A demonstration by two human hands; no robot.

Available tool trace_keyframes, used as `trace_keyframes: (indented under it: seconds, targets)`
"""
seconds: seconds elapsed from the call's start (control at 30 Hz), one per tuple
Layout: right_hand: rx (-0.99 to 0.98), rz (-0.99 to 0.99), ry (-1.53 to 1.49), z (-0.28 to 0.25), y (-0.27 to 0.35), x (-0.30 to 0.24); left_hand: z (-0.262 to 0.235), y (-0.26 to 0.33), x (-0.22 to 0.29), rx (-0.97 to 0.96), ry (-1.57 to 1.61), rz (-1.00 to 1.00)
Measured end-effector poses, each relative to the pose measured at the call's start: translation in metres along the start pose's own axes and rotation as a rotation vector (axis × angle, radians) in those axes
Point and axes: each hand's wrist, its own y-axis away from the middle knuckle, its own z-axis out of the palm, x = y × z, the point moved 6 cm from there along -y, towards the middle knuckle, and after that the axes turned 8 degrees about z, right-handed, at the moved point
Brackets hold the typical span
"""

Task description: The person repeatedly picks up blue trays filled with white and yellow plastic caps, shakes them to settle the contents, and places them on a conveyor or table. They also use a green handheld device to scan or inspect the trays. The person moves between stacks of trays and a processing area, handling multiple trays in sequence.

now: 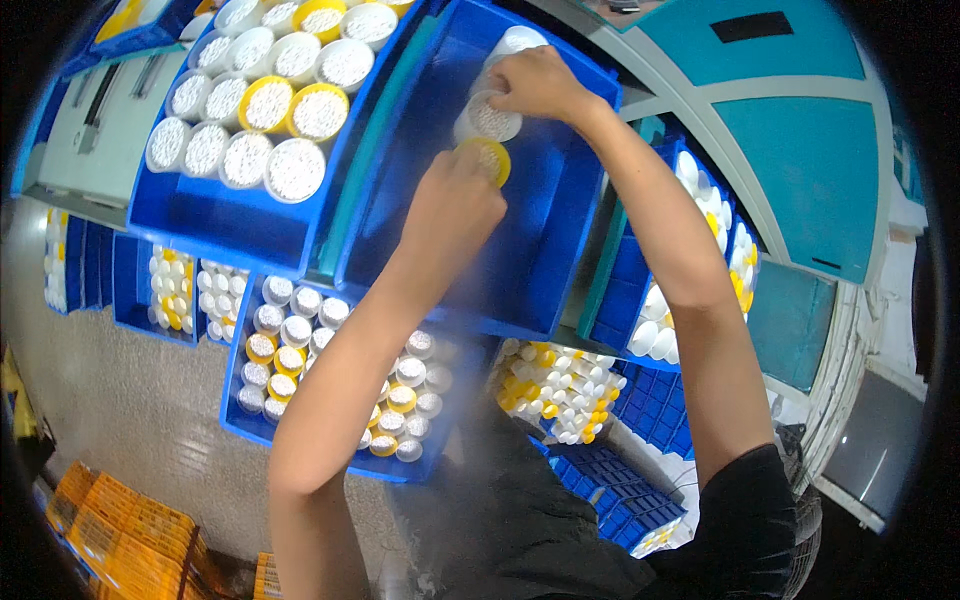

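Observation:
Inside a blue crate (405,165) in front of me stands a short row of cups packed with small white tips. My left hand (455,205) is closed at the rim of a yellow cup (491,162), the nearest in the row. Farther up, my right hand (540,85) has its fingers curled at the rim of a white cup (488,122). Another white cup (518,40) sits beyond that hand, at the crate's far end. My fingers partly hide the row, and the fingertips of both hands are hard to see.
To the left, a blue crate (215,215) holds several rows of filled white and yellow cups. Below it is another filled crate (235,400). More cups fill a crate (625,320) at right. Orange crates (120,525) stand at lower left; teal panels (800,180) stand at upper right.

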Motion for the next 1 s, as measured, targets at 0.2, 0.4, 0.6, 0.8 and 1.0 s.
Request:
trace_keyframes:
  seconds: [0.2,0.4,0.6,0.8,1.0]
  targets:
    - [-0.118,0.097,0.005,-0.028,0.037,-0.019,-0.036,0.030,0.012,0.106,0.128,0.044]
    - [0.019,0.090,-0.015,-0.142,0.152,-0.119,-0.152,0.160,0.052,0.557,0.115,-0.051]
    - [-0.270,0.008,-0.342,-0.156,0.207,-0.253,-0.155,0.335,0.052,0.131,0.123,-0.282]
    - [-0.299,-0.066,-0.548,-0.020,0.173,-0.391,-0.066,0.489,0.014,-0.056,0.107,-0.289]
    - [-0.052,0.038,-0.434,0.106,0.094,-0.494,-0.029,0.545,-0.006,-0.056,0.167,-0.245]
